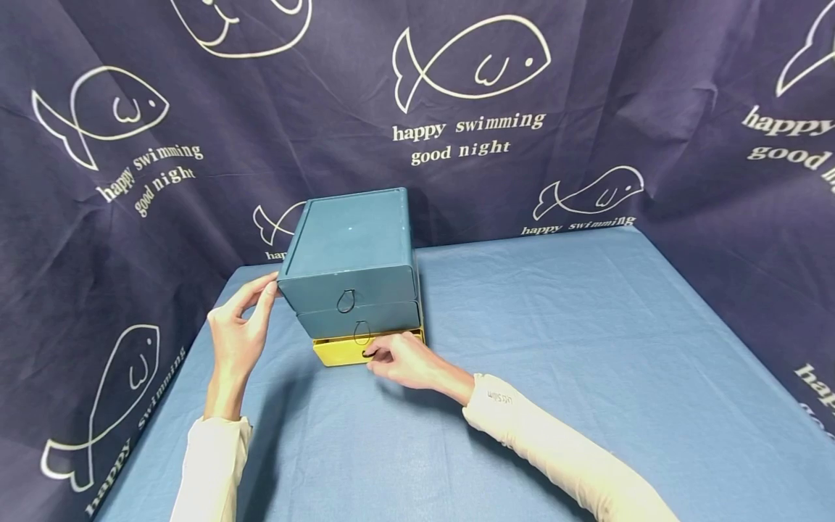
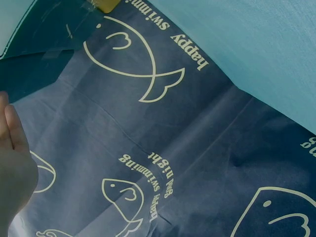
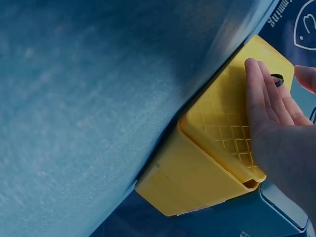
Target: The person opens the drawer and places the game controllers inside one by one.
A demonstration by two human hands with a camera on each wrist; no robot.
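Note:
A stack of small drawer boxes stands on the blue-covered table, two teal drawer units above a yellow one. My left hand touches the top unit's front left corner with nearly straight fingers; the left wrist view shows part of this hand beside the teal side. At the yellow drawer's front, my right hand has its fingers at a black pull loop, which lies against one finger. The yellow drawer front stands slightly out from its casing.
Thin dark loops hang on the teal drawer fronts. Blue cloth covers the table around the stack. Behind and beside it hangs a dark curtain printed with white fish and lettering.

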